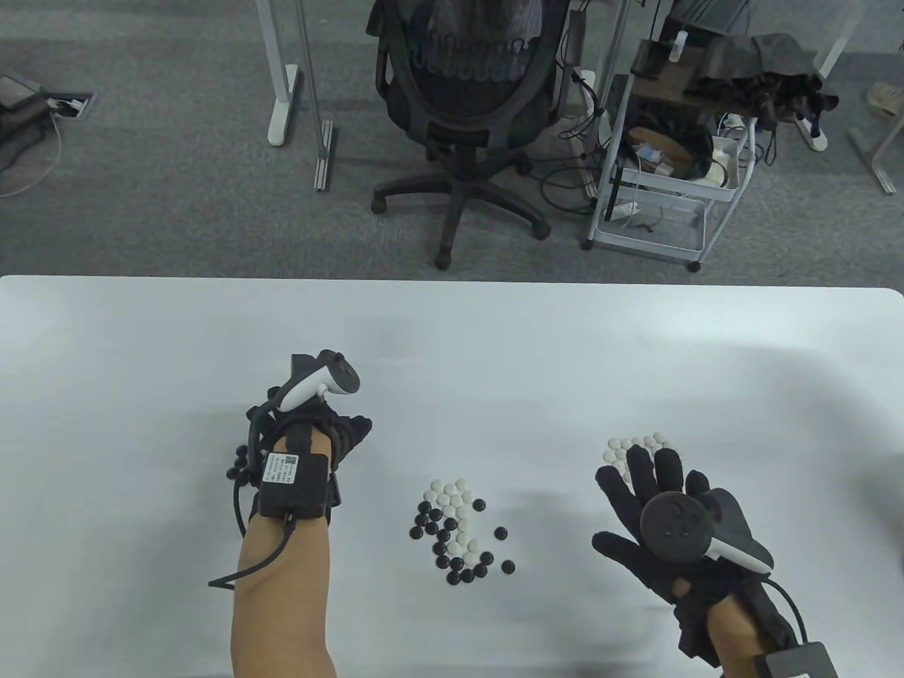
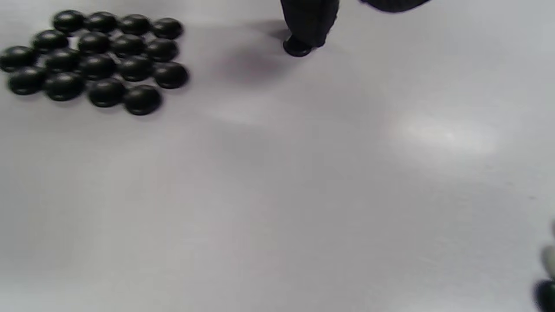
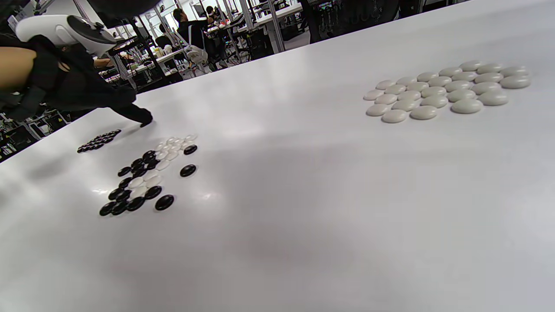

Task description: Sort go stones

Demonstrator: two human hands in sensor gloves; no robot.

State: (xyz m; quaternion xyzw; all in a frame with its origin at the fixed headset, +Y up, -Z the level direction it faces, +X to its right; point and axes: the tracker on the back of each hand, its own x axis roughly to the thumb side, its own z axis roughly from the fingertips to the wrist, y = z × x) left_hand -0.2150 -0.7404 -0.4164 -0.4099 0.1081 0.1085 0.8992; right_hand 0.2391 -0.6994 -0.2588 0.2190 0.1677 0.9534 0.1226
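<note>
- We see the mixed heap of black and white glass Go stones [image 1: 459, 522] at the table view's lower centre, between both hands.
- The gloved left hand [image 1: 311, 431] presses a fingertip [image 2: 308, 24] on one black stone [image 2: 297, 47], beside the sorted black cluster [image 2: 93, 56].
- The gloved right hand [image 1: 664, 522] hovers with its fingers spread, holding nothing, over the sorted white cluster [image 3: 446, 91].
- Bare white tabletop [image 1: 494, 353] fills the frame above the stones.
</note>
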